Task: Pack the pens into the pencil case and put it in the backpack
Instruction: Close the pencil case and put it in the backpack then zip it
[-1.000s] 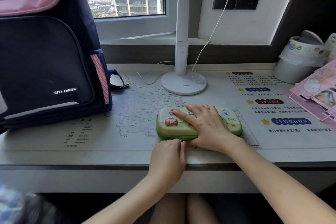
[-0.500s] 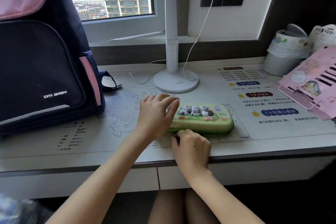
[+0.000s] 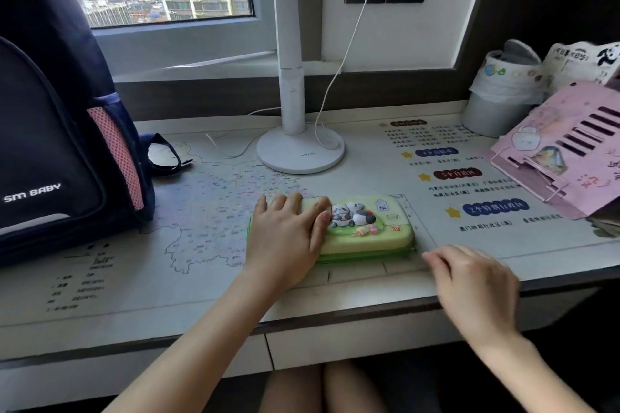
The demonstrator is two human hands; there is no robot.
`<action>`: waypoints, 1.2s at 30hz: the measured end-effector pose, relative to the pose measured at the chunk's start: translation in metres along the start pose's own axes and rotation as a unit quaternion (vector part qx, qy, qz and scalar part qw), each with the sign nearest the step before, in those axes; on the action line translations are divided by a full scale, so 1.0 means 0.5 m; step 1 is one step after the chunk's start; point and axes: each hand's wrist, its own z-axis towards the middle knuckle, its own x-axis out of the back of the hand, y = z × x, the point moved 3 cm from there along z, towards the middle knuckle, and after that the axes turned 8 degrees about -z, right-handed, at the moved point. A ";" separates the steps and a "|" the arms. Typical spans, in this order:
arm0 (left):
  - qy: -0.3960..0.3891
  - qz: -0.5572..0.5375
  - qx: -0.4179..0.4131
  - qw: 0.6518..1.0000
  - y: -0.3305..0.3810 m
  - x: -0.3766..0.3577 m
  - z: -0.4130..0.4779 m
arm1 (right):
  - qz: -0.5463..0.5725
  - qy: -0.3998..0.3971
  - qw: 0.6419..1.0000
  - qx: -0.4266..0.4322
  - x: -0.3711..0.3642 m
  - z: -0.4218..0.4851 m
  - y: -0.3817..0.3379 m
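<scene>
The pencil case (image 3: 365, 228) lay on the table (image 3: 167, 295) straight ahead of me, its long axis running left to right, roughly parallel to the near edge. No pens showed anywhere, and its lid was down. My left grip (image 3: 285, 238) lay flat over its left end, fingers spread and nearly straight, pressing rather than clutching. My right grip (image 3: 469, 282) hung just off the case's near right corner, fingers loosely curled with the tips beside the green seam. Blur hid whether they pinched a zip pull or nothing, so I cannot tell.

The backpack (image 3: 50, 144) stood upright at the far left, well apart from the case. I judged that the carry would run leftward along the case's own length, with my left grip the nearer one. The backpack's top was out of view, so I could not say whether it was open.

The case looked like a moulded, fairly stiff shell. It was pale yellow-green and faintly glossy, with rounded corners, raised panda figures on the lid and a darker green band round its side. I expected it to lift as one firm block. The backpack was dark navy fabric with a pink mesh side pocket. The table's surface was smooth and pale, printed with a map. A white lamp base (image 3: 300, 152) sat beyond the case.
</scene>
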 end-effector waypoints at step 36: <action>0.076 -0.046 0.037 0.995 -0.132 0.118 -0.026 | -0.177 -0.168 0.964 -0.106 -0.121 0.265 0.021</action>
